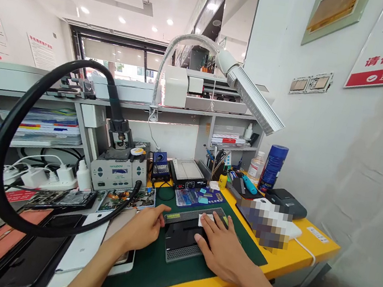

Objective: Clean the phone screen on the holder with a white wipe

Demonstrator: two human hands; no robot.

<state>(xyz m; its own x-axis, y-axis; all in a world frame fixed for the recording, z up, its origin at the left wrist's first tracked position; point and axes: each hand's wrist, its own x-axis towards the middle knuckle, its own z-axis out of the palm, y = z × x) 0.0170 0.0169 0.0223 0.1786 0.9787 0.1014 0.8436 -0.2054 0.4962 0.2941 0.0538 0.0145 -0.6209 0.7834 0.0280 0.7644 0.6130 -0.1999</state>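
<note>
Pressing a white pad (pixel 202 220) onto the black panel (pixel 176 237) atop the gray plate (pixel 180 256), your right hand (pixel 222 247) has fingers spread, your left hand (pixel 144 226), grip unclear, sits by the plate's left edge, and work looks midway: panel laid flat, pad not yet lifted.
</note>
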